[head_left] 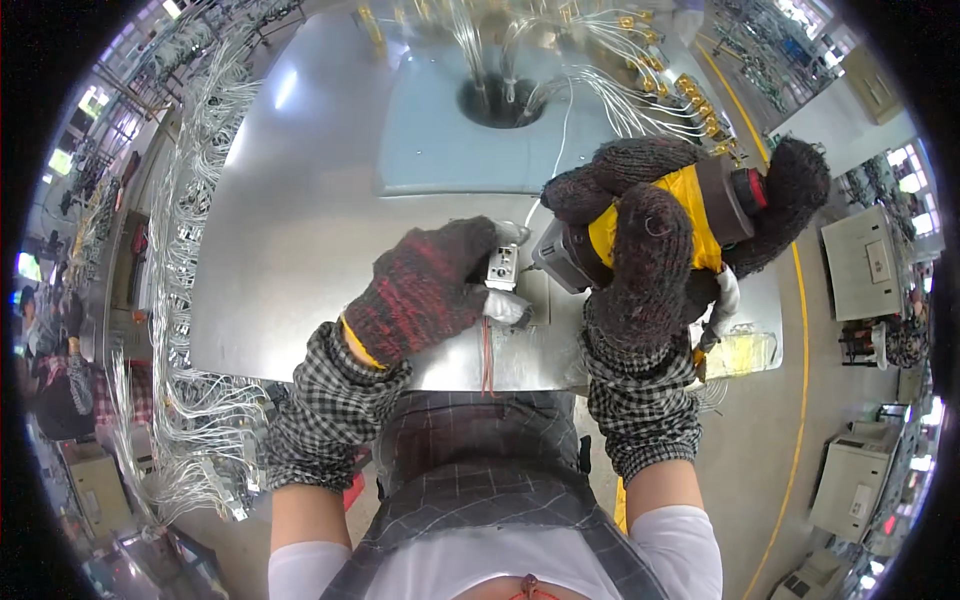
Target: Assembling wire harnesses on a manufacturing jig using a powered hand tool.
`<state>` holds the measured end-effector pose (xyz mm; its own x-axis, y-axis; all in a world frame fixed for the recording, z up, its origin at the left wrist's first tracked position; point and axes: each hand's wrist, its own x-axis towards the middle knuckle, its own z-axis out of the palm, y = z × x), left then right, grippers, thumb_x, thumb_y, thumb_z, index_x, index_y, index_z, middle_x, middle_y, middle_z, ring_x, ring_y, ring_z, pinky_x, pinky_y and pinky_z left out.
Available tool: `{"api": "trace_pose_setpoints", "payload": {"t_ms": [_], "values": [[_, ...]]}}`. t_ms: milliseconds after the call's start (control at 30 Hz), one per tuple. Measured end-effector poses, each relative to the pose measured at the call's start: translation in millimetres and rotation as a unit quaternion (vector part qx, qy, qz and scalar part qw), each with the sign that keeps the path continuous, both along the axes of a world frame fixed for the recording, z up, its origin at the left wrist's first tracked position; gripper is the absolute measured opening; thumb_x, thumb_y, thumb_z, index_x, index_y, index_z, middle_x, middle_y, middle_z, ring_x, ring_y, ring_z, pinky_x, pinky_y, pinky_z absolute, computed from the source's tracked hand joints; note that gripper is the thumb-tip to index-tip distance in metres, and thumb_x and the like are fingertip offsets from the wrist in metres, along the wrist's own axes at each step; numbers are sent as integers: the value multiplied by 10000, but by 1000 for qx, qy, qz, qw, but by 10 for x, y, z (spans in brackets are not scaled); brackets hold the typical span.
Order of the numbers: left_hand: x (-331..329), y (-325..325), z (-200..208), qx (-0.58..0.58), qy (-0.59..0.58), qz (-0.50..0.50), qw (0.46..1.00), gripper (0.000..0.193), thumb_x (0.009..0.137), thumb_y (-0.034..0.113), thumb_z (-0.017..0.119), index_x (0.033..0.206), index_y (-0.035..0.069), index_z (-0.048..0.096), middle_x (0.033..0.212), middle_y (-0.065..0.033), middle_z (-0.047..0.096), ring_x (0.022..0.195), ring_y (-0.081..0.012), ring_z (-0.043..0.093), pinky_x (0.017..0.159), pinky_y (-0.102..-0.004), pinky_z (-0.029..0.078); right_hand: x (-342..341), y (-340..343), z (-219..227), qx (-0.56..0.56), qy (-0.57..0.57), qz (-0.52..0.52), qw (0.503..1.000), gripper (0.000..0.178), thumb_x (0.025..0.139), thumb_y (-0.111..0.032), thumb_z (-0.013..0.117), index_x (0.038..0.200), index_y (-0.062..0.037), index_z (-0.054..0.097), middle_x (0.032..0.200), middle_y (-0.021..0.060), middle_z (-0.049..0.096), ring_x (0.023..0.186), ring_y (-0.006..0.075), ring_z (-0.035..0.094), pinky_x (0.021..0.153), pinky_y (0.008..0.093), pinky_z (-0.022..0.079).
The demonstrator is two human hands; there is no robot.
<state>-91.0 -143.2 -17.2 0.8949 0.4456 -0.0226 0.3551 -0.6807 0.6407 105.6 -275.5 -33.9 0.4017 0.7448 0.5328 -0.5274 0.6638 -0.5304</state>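
Observation:
My left hand (pixel 420 290), in a dark red and black knit glove with pale fingertips, grips a small white connector block (pixel 502 267) between thumb and fingers near the table's front edge. My right hand (pixel 650 255), in a dark knit glove, is wrapped round a power screwdriver (pixel 697 205) with yellow tape on its body and a red part at the far end. The screwdriver's thin tip points left at the block's side, touching it or very close. Reddish-brown wires (pixel 487 360) hang from below the block over the edge.
The shiny metal tabletop (pixel 270 260) carries a bluish sheet (pixel 430 150) with a dark round hole (pixel 500 105). White cables with brass-coloured ends (pixel 700 105) lie at the far right. Bundles of white wire (pixel 190 200) hang along the left. A yellowish clear packet (pixel 745 352) lies at the right.

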Motion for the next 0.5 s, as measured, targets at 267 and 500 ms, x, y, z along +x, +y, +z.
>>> {"api": "trace_pose_setpoints", "payload": {"t_ms": [267,500], "values": [[22,53,-164,1,-66,-31,997,497,759,284,776,1214,147,631,986,-123,694,887,-360,684,761,-450,554,-432,227,-72,-114,-105,-114,981,495,843,-17,760,1289,-3,544,1252,181,619,1127,242,647,999,407,546],[99,833,-88,17,-83,-150,985,655,752,289,786,1338,115,552,1214,-177,645,1028,-351,658,900,-431,524,-574,194,629,-220,-164,-199,941,326,805,-37,790,1100,-14,653,992,113,726,869,197,716,762,323,606]]}}
